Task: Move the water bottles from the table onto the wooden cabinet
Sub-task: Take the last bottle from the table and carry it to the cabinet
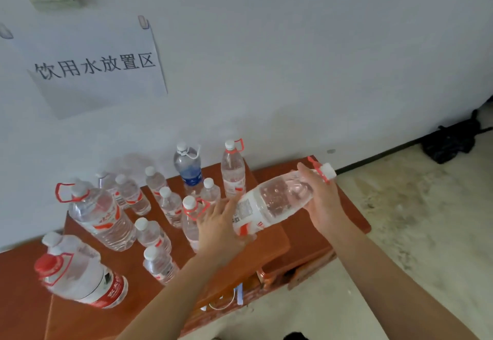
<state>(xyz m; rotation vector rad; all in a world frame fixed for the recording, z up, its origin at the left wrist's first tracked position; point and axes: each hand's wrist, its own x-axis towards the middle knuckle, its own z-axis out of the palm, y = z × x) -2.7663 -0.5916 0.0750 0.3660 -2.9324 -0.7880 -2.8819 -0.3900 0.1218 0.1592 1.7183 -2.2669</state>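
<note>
Wooden cabinet [277,249]: crowded at left and centre; the bare wood is at the right end, so stay off its front edge.
Held bottle [269,206]: tilted in the air above that end; stand it upright, then lower it base first.
Right hand [320,198]: wrapped round the neck; steer from here.
Left hand [218,230]: fingers straight, pressed against the base; the red-handled bottle [192,219] stands just beside it.

The left hand [218,230] covers the base of the tilted bottle [272,203] and much of a red-ringed bottle [190,219] behind it. The big jug [88,275] at lower left is blurred, its label unreadable. The dark bundle [450,143], perhaps a bag, is indistinct
</note>
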